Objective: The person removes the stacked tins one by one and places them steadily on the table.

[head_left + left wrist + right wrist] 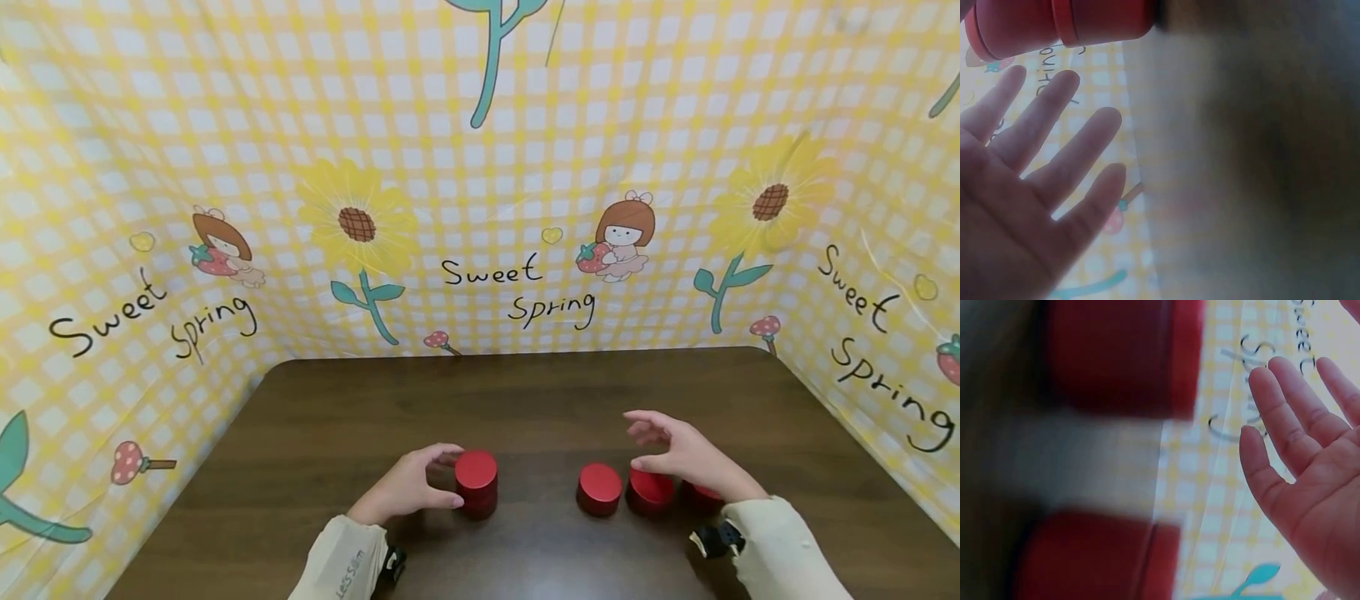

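On the dark table (525, 400), stacked red canisters (477, 483), beside left hand (405, 487)

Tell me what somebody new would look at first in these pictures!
Probably the bright red stack of two containers beside the left hand on the dark table. Next, perhaps, the three other red containers near the right hand. Behind the table, big sunflowers stand out on the yellow checked cloth.
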Tool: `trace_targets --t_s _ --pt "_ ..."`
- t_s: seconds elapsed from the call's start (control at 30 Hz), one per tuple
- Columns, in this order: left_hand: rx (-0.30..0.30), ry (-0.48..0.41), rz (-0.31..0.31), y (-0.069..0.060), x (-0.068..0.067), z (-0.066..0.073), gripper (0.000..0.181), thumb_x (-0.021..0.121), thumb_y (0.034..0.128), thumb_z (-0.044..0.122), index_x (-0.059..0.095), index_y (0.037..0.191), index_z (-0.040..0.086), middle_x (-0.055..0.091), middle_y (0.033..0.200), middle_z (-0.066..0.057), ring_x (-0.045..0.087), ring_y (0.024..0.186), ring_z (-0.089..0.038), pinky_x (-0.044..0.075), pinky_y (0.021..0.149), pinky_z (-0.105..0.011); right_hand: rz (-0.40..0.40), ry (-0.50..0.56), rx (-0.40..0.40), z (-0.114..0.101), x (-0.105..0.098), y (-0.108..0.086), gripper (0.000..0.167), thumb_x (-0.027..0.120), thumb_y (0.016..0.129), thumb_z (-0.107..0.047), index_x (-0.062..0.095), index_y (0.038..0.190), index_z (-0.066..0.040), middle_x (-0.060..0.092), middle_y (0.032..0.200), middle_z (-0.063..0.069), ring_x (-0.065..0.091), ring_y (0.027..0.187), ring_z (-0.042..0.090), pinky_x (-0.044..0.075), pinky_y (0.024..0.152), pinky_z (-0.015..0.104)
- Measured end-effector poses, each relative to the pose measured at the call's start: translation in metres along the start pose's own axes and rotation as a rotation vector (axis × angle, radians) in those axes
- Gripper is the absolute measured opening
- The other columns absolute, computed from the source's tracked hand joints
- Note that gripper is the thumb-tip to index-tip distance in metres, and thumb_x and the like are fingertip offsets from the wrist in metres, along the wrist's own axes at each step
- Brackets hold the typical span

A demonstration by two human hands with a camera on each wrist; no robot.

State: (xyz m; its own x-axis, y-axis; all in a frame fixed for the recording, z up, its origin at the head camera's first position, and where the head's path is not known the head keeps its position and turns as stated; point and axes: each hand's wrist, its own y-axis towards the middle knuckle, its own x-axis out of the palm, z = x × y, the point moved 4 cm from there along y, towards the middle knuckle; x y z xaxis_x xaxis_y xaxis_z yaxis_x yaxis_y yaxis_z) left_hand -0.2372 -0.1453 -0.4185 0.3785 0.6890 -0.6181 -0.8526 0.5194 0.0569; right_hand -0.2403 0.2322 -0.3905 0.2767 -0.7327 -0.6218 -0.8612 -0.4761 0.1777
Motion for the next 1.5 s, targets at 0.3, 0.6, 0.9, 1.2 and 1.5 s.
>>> trace_targets --t_s 0.3,0.6,0.9,1.2,1.5 --pt "-0.002 0.02 -0.012 -0.003 0.0 0.001 0.062 0.08 0.077 0.021 0.053 0.128 -0.002 0.063 0.115 -0.013 0.058 0.107 -0.034 0.046 0.09 -0.051 -0.087 0.079 -0.062 -0.029 0.034 0.042 0.061 0.073 0.084 -0.014 0.045 0.134 0.006 0.058 0.117 0.022 0.055 0.107 0.045 0.046 0.089 0.054" --pt "-0.009 0.011 -0.003 -0.003 -0.001 0.002 0.06 0.08 0.0774 0.021 0.054 0.127 -0.001 0.064 0.113 -0.011 0.059 0.105 -0.032 0.047 0.09 -0.049 -0.22 0.022 -0.066 -0.064 0.077 0.075 0.064 0.076 0.082 -0.022 0.048 0.136 -0.001 0.054 0.126 0.02 0.061 0.088 0.023 0.05 0.079 0.038" --pt "0.015 -0.009 0.004 0.0 0.001 0.009 0.059 0.08 0.0773 0.017 0.054 0.126 -0.003 0.063 0.112 -0.013 0.06 0.103 -0.033 0.048 0.087 -0.051 -0.317 -0.076 -0.104 -0.088 0.103 0.093 0.069 0.079 0.079 -0.024 0.048 0.136 -0.003 0.052 0.131 0.015 0.058 0.099 0.033 0.049 0.082 0.033" --pt "0.021 -0.032 -0.012 0.001 0.003 0.008 0.06 0.08 0.0778 0.018 0.054 0.126 -0.004 0.064 0.111 -0.012 0.062 0.1 -0.029 0.051 0.086 -0.045 -0.346 -0.063 -0.108 -0.095 0.118 0.1 0.07 0.08 0.078 -0.024 0.047 0.137 -0.005 0.053 0.13 0.018 0.061 0.096 0.029 0.049 0.079 0.029" --pt "0.095 -0.056 -0.041 0.003 0.007 0.008 0.056 0.079 0.0793 0.022 0.055 0.123 -0.004 0.064 0.107 -0.005 0.062 0.095 -0.017 0.052 0.081 -0.029 -0.318 -0.168 -0.107 -0.096 0.131 0.105 0.068 0.082 0.074 -0.03 0.054 0.132 -0.008 0.063 0.115 0.007 0.059 0.099 0.014 0.048 0.081 0.027"
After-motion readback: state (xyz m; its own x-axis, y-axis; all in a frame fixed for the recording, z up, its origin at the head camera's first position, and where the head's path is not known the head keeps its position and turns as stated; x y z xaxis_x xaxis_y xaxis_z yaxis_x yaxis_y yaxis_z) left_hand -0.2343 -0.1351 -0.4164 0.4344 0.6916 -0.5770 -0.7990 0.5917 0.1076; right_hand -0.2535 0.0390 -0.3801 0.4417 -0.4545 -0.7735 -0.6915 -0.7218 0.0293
